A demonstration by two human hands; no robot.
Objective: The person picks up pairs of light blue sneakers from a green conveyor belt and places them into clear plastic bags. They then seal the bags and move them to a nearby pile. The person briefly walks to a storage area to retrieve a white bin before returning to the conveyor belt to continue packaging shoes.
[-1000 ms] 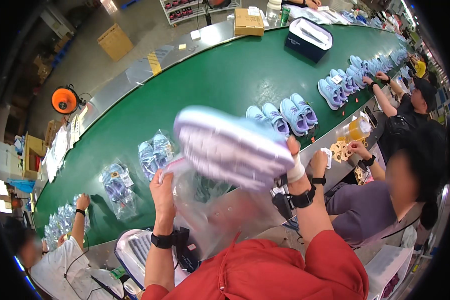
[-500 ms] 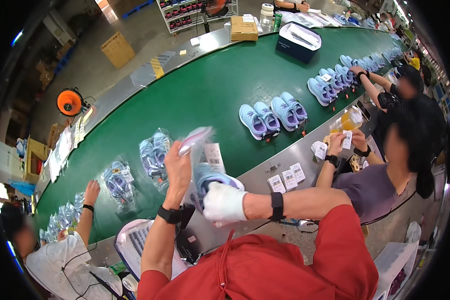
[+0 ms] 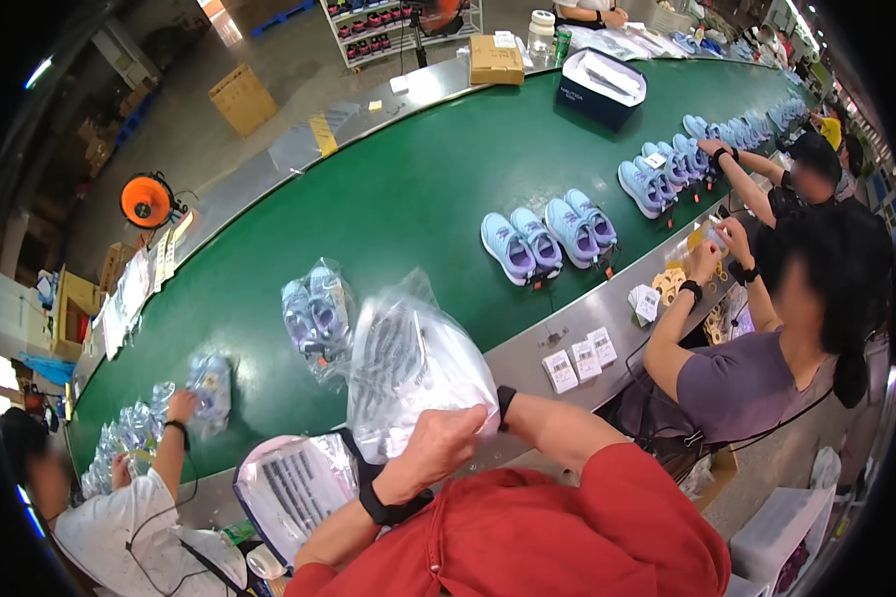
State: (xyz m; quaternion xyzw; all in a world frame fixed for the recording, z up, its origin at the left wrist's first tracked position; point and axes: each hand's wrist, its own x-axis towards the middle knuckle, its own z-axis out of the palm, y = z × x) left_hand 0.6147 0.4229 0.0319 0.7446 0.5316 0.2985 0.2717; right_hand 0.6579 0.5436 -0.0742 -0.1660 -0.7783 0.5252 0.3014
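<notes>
A large clear plastic bag (image 3: 403, 338) with dark print stands puffed out in front of me, above the near edge of the green belt. My left hand (image 3: 438, 445) is closed on the bag's near edge, fingers pinched together. My right hand (image 3: 474, 393), in a white glove, is at the bag's right side. The plastic covers it, so its fingers do not show. Just beyond the bag, a light-blue pair of shoes in clear plastic (image 3: 317, 308) lies on the belt. What the bag contains, if anything, cannot be made out.
Unbagged light-blue shoes (image 3: 548, 239) stand right of centre on the green belt (image 3: 388, 189). White tags (image 3: 579, 360) lie on the metal edge. An open box of printed bags (image 3: 299, 488) sits at my left. Co-workers sit on both sides. A navy box (image 3: 597, 95) stands far back.
My left hand has come down toward me; the printed bag is now spread out, covering my gloved hand. The shoe beside that glove is out of sight. The left co-worker's bagged pair has moved left.
</notes>
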